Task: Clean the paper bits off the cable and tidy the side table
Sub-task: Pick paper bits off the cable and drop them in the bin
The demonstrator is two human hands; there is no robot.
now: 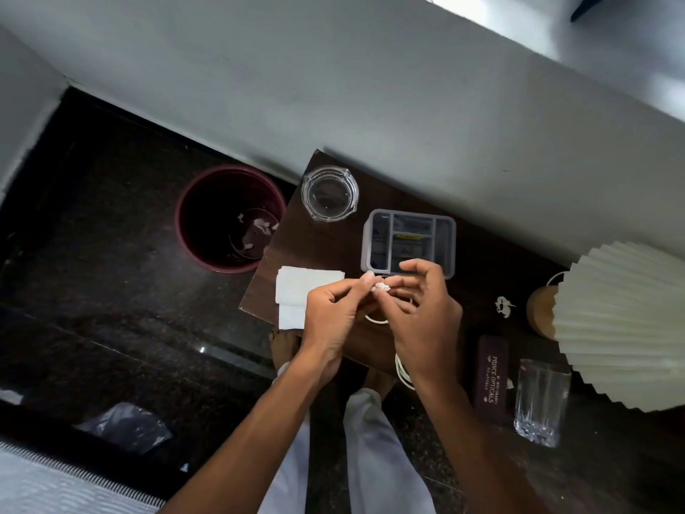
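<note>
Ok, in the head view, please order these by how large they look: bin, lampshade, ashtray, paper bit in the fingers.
1. lampshade, though cut by the frame edge and nearer the camera than the bin
2. bin
3. ashtray
4. paper bit, by far the smallest

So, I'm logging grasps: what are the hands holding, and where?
Left hand and right hand pinch a paper wad at fingertips, one side each. Whether either also grips the cable cannot be told.
</note>
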